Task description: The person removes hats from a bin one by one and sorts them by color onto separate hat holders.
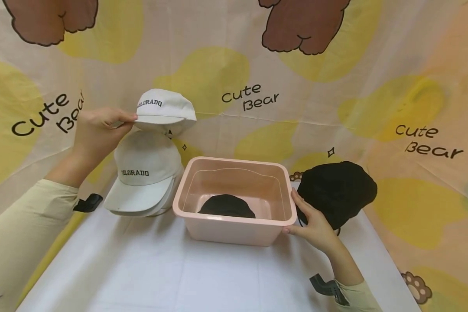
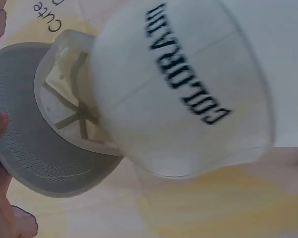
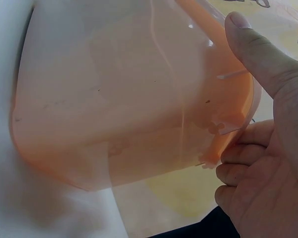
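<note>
My left hand (image 1: 101, 130) pinches the brim of a white baseball cap (image 1: 165, 106) lettered COLORADO, held up above a stack of similar white caps (image 1: 148, 164). In the left wrist view, the held cap's grey under-brim (image 2: 64, 168) and inside show beside the crown of a stacked cap (image 2: 184, 99). A pink plastic bin (image 1: 234, 232) stands right of the stack with a black cap (image 1: 228, 206) inside, partly hidden by the front wall. At the bin's right end my right hand (image 1: 316, 225) grips the rim, thumb toward the front and fingers along the side.
Another black cap (image 1: 337, 190) lies right of the bin, just behind my right hand. Everything rests on a white-covered table (image 1: 218, 277). A patterned cloth backdrop (image 1: 316, 104) with "Cute Bear" lettering rises behind and along the sides.
</note>
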A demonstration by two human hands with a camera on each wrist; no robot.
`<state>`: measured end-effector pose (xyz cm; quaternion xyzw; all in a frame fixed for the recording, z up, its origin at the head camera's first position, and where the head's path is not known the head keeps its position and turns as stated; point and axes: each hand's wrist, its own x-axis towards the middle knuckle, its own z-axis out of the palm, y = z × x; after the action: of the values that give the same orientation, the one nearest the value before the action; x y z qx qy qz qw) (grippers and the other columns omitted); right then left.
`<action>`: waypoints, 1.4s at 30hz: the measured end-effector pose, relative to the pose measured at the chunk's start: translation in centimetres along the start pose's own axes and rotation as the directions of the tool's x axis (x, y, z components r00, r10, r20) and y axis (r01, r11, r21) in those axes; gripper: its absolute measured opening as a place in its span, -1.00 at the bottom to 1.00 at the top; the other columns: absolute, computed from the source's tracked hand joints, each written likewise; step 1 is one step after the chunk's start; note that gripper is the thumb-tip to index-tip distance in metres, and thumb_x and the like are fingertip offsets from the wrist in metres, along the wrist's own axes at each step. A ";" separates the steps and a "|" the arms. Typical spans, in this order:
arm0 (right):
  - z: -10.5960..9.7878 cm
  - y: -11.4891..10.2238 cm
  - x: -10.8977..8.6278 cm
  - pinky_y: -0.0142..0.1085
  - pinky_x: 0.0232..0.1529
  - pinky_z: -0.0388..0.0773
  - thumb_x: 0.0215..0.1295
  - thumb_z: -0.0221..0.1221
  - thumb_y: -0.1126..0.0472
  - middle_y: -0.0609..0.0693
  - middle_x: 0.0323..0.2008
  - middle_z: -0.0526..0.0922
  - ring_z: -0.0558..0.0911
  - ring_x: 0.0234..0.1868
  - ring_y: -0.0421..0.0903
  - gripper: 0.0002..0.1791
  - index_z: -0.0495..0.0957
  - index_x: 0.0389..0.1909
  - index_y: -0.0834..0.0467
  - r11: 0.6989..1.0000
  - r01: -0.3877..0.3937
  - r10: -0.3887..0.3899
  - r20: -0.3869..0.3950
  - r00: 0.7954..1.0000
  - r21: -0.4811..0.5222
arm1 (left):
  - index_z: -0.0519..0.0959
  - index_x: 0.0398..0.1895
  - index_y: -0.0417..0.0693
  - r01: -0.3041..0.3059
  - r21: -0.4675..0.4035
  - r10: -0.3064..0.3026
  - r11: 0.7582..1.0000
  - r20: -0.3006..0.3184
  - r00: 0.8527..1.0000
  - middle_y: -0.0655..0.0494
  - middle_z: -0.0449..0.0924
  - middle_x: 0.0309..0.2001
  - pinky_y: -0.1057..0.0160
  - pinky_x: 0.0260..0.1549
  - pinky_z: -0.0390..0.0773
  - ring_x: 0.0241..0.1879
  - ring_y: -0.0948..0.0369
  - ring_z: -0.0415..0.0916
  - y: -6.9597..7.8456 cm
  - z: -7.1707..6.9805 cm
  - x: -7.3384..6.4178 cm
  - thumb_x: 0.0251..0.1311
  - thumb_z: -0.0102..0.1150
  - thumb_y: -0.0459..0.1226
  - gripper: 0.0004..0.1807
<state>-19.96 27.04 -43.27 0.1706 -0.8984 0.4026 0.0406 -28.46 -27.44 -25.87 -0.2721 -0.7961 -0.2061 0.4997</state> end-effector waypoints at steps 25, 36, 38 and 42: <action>0.1 0.1 0.1 0.40 0.30 0.29 0.02 0.57 -0.03 0.01 0.61 0.08 0.13 0.57 0.30 0.20 0.07 0.63 -0.09 1.000 0.013 -0.013 -0.004 1.000 0.018 | 0.79 -0.37 -0.31 -0.007 -0.091 0.000 0.996 -0.078 0.997 -0.26 0.76 -0.31 0.66 0.14 0.41 0.03 0.76 0.48 0.6 -1.5 -6.9 -0.20 0.43 -0.71 -0.71; 0.0 -0.3 0.0 0.38 0.34 0.26 -0.02 0.59 -0.01 0.01 0.61 0.09 0.13 0.58 0.27 0.23 0.07 0.63 -0.07 1.000 0.015 -0.014 -0.006 1.000 0.024 | 0.75 -0.51 -0.37 -0.090 -0.155 0.057 0.984 -0.205 0.977 -0.32 0.72 -0.44 0.56 0.13 0.52 0.01 0.64 0.58 2.7 -2.8 -9.5 0.37 0.28 -0.11 -0.53; 0.0 -0.3 0.0 0.38 0.34 0.26 -0.01 0.59 0.00 0.01 0.61 0.09 0.13 0.58 0.27 0.22 0.07 0.63 -0.07 1.000 0.013 -0.013 -0.006 1.000 0.020 | 0.76 -0.48 -0.38 -0.059 -0.197 0.025 0.979 -0.170 0.985 -0.29 0.74 -0.40 0.54 0.12 0.53 -0.01 0.60 0.61 2.3 -3.0 -10.0 0.32 0.33 -0.19 -0.62; 0.1 -0.2 0.1 0.39 0.32 0.28 0.00 0.59 0.01 0.01 0.61 0.09 0.13 0.57 0.29 0.22 0.06 0.63 -0.07 1.000 0.008 -0.008 -0.003 1.000 0.013 | 0.76 -0.34 -0.40 0.069 -0.213 -0.086 0.975 -0.074 0.994 -0.12 0.80 -0.27 0.58 0.08 0.51 -0.03 0.60 0.61 0.9 -3.6 -11.3 -0.02 0.41 -0.56 -0.87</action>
<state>-19.97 26.85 -43.19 0.1739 -0.8950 0.4086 0.0424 -21.45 -31.48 -34.59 -0.2834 -0.7586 -0.3192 0.4922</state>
